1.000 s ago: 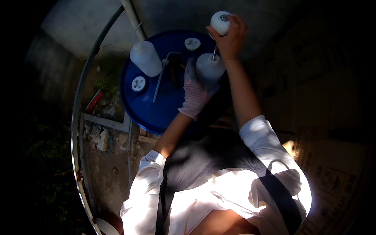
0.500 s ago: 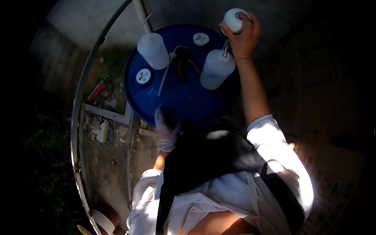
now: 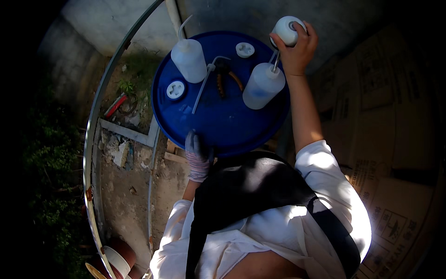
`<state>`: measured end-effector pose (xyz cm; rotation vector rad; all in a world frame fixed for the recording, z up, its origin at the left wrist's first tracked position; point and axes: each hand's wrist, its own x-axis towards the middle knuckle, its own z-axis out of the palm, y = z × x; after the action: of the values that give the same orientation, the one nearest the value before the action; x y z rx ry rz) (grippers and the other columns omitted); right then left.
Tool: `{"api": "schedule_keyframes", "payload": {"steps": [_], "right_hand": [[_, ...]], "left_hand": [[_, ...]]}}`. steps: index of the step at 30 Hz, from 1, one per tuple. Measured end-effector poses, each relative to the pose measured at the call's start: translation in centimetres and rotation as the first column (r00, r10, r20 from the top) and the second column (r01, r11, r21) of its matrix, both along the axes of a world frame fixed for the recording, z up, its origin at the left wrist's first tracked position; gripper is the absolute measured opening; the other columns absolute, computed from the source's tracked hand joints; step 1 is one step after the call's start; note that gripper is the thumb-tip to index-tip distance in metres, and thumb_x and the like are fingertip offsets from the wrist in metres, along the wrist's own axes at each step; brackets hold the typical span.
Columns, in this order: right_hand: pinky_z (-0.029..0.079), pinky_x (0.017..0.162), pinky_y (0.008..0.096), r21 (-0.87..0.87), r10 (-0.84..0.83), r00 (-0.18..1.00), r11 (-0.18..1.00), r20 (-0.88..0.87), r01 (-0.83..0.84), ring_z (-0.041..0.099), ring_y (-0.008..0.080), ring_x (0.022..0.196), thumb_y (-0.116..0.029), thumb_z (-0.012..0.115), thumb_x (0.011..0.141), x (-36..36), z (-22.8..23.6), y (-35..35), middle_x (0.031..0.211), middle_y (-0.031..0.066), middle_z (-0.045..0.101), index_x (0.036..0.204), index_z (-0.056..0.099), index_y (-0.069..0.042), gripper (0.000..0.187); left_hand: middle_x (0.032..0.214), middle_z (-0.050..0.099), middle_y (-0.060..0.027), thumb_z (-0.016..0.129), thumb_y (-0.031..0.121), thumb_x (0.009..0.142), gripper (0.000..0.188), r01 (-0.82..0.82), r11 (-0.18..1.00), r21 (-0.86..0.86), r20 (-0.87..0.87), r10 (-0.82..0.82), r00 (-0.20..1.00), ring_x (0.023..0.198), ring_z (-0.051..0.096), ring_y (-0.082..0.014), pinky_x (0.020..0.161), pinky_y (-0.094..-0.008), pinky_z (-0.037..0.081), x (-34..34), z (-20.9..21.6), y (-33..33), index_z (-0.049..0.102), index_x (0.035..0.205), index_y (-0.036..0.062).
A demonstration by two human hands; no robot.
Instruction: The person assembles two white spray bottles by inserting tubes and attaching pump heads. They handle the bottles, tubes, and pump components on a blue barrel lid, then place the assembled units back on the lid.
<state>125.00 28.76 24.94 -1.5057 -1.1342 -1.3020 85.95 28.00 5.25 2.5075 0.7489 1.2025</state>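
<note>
My bare right hand (image 3: 298, 55) grips a rounded white pump head (image 3: 282, 32), a finger on the round button at its top. The pump's metal spout points down into the neck of a translucent white squeeze bottle (image 3: 263, 88), whose lower part shows bluish. This bottle stands uncapped on a blue drum (image 3: 218, 125). My left hand (image 3: 197, 156), in a striped glove with dark palm, rests by the drum's near edge, fingers stretched and holding nothing. A second squeeze bottle (image 3: 189, 63) with a bent tube stands at the drum's far left. Between the bottles lie a loose nozzle cap with tube (image 3: 203, 86) and orange-handled pliers (image 3: 235, 80).
Two white drum plugs (image 3: 175, 89) sit in the drum top. A curved metal rail (image 3: 88, 135) runs along the left. Large cardboard boxes (image 3: 362, 107) stand on the right, and a wall (image 3: 223, 16) rises behind. Pots (image 3: 118, 258) are at lower left.
The view has shifted slightly and brightened. My right hand still grips the pump head over the bottle; my left hand stays by the drum edge. Nothing has been picked up or put down.
</note>
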Motion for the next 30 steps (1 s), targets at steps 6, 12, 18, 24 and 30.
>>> {"api": "schedule_keyframes", "payload": {"steps": [6,12,18,24,30], "right_hand": [[0.052,0.077,0.0388,0.046,-0.006,0.999,0.999,0.034,0.005,0.051,0.0306,0.107,-0.045,0.088,0.061,0.09,-0.25,0.2,0.124,0.0077,0.051,0.116,0.056,-0.021,0.069],[0.053,0.075,0.038,0.041,-0.008,1.0,0.999,0.002,0.008,0.052,0.0303,0.106,-0.043,0.09,0.059,-0.14,-0.22,-0.03,0.122,0.0078,0.052,0.116,0.056,-0.021,0.07],[0.053,0.076,0.0384,0.045,0.009,1.0,0.999,0.009,-0.009,0.051,0.0303,0.107,-0.043,0.09,0.06,-0.38,-0.11,-0.08,0.123,0.0077,0.052,0.116,0.055,-0.021,0.069],[0.052,0.077,0.0398,0.017,0.0,1.0,1.0,-0.002,0.0,0.05,0.031,0.107,-0.044,0.089,0.062,-0.4,0.06,-0.42,0.123,0.0082,0.051,0.118,0.054,-0.021,0.07],[0.05,0.076,0.0403,0.029,-0.001,0.999,1.0,0.032,0.0,0.049,0.0316,0.107,-0.046,0.088,0.063,-0.45,0.25,-0.45,0.124,0.0084,0.051,0.119,0.052,-0.022,0.071]], "left_hand": [[0.136,0.044,-0.0289,0.068,0.004,0.076,0.088,0.016,0.999,0.037,0.02,-0.016,1.0,0.119,0.05,-0.0467,0.098,-0.0514,0.045,0.03,0.22,0.22,0.021,0.151,0.0079],[0.137,0.044,-0.0274,0.068,0.006,0.076,0.084,-0.014,0.999,0.037,0.001,0.014,1.0,0.12,0.05,-0.0457,0.1,-0.0507,0.044,0.14,0.46,0.07,0.026,0.149,0.0057],[0.138,0.045,-0.0261,0.067,0.008,0.077,0.076,-0.008,1.0,0.015,0.069,0.007,0.998,0.122,0.049,-0.0451,0.102,-0.0494,0.043,0.14,-0.42,0.13,0.033,0.145,0.0035],[0.137,0.044,-0.0282,0.066,0.007,0.075,0.074,-0.029,1.0,0.0,0.026,0.029,0.999,0.121,0.048,-0.0475,0.103,-0.0547,0.039,0.08,0.53,-0.29,0.034,0.142,0.0013],[0.135,0.047,-0.0264,0.065,0.005,0.075,0.079,-0.014,1.0,0.014,0.06,0.013,0.998,0.118,0.052,-0.0462,0.1,-0.05,0.044,0.24,0.29,-0.02,0.032,0.146,0.0055]]}}
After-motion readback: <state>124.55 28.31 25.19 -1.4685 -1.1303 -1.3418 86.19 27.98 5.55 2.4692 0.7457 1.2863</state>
